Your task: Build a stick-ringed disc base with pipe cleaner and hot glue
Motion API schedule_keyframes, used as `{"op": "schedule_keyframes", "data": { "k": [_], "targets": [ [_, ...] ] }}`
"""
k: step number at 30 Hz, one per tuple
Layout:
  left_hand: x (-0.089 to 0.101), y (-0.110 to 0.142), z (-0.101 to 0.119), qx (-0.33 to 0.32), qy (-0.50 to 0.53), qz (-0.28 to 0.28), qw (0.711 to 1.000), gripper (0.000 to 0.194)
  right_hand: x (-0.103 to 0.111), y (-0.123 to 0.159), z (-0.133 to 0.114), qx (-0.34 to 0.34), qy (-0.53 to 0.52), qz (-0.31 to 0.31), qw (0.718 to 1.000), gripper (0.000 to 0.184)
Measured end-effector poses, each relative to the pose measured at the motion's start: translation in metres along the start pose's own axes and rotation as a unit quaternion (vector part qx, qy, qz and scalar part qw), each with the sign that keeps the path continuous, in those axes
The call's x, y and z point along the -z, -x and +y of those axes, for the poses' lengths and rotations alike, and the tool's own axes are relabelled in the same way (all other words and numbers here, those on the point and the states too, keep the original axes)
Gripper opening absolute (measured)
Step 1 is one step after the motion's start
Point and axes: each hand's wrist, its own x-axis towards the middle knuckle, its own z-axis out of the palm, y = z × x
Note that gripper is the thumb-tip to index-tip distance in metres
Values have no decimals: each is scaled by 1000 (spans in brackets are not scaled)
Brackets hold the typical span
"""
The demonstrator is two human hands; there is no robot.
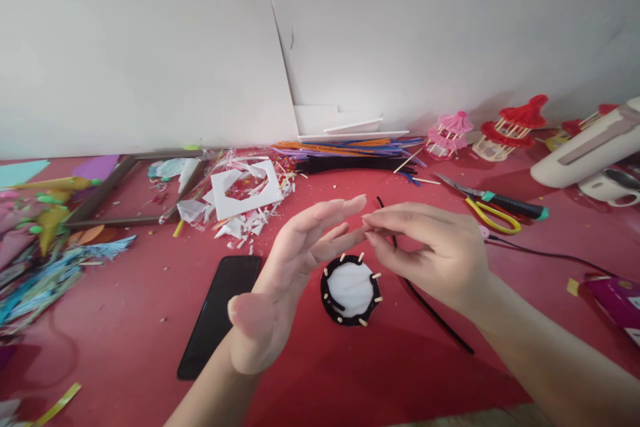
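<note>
My left hand (295, 267) hovers above the red table with its fingers stretched out flat and together, palm facing right. My right hand (425, 250) is level with it, fingertips pinched against the left hand's fingertips; whatever they pinch is too small to make out. Below and between the hands lies a small white disc (350, 288) ringed with black pipe cleaner and short wooden sticks poking outward. A long black pipe cleaner (435, 315) runs across the table under my right hand.
A black phone (220, 313) lies left of the disc. Yellow-handled scissors (493, 207) and a white glue gun (585, 153) are at the right. Coloured pipe cleaners (350, 150), small pagoda models (510, 127), white foam scraps (243, 190) and paper bits (45, 253) fill the back and left.
</note>
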Motion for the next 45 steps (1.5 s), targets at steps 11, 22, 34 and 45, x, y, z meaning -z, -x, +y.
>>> {"op": "schedule_keyframes", "data": {
  "k": [11,22,34,45],
  "targets": [
    [0,0,-7,-6,39,-4,999,89,-1,4,11,7,3,-17,1000,18],
    [0,-4,-21,-48,53,-4,997,97,-3,11,21,-4,31,1,1000,10],
    [-4,-8,-43,-19,51,29,998,105,10,3,-21,-15,-117,-74,990,11],
    [-9,-23,-54,-25,24,22,999,81,0,6,-27,142,-35,-86,985,19]
  ]
}}
